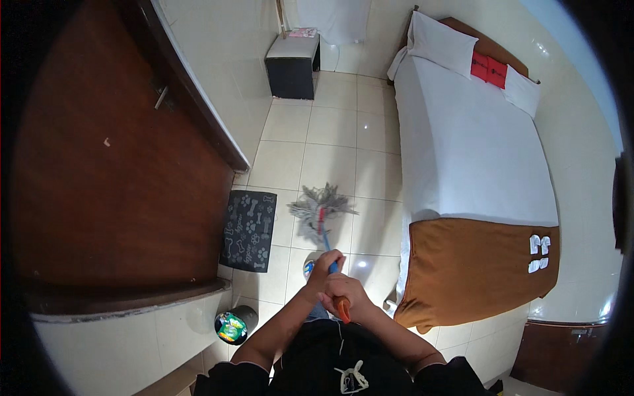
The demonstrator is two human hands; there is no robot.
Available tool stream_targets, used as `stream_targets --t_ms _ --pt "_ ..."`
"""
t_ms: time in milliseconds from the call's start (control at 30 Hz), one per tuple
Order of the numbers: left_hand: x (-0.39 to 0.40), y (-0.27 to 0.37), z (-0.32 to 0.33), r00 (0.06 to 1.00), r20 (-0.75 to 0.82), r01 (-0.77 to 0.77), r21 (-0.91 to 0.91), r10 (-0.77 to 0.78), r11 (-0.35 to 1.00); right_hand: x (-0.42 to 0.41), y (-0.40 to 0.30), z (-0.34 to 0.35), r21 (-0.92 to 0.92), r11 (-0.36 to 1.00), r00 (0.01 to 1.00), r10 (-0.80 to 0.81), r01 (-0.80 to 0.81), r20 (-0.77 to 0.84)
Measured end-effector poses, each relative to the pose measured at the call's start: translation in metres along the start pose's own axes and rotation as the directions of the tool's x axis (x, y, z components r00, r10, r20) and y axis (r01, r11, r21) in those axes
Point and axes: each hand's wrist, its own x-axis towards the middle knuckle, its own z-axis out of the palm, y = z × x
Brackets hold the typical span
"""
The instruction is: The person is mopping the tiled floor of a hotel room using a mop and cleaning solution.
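Note:
A mop with a grey string head (pixel 317 210) rests on the cream floor tiles in front of me, its strands spread out around a red clamp. Its blue handle runs back towards my body and ends in an orange grip. My left hand (pixel 324 267) is wrapped around the blue handle, farther along towards the mop head. Close behind it, my right hand (pixel 346 294) closes around the handle just above the orange end. Part of a foot in patterned footwear (pixel 309 270) shows beside my left hand.
To the right stands a bed with a white sheet (pixel 485 148) and a brown runner (pixel 475 272). A dark patterned mat (pixel 249 231) lies by the brown door (pixel 124 173) at left. A filled bin (pixel 250 317) stands nearer me. Ahead is a small black-sided table (pixel 292 76).

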Motion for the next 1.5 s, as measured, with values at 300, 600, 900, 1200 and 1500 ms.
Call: stream_targets --t_ms 300,600,900,1200,1500 --pt "0.063 -0.04 -0.026 0.97 0.242 0.007 -0.017 -0.002 1.0 0.049 0.016 -0.015 -0.036 0.991 0.988 0.129 -0.132 -0.079" --pt "0.091 -0.065 -0.011 0.874 0.439 -0.148 -0.166 0.208 0.975 0.081 0.028 0.01 -0.182 0.969 0.984 0.157 -0.17 -0.082" --pt "0.093 -0.073 -0.079 0.971 0.237 0.019 0.08 -0.037 0.997 0.116 0.034 0.018 -0.014 0.998 0.987 0.055 -0.054 0.152" --pt "0.149 -0.071 -0.047 1.0 0.022 -0.02 -0.032 0.021 0.999 0.151 0.059 -0.032 0.018 0.996 0.982 0.089 -0.093 0.167" --pt "0.227 -0.081 -0.005 0.972 0.16 -0.156 -0.091 0.169 0.984 0.211 0.096 -0.064 -0.104 0.992 0.972 0.095 -0.074 0.216"
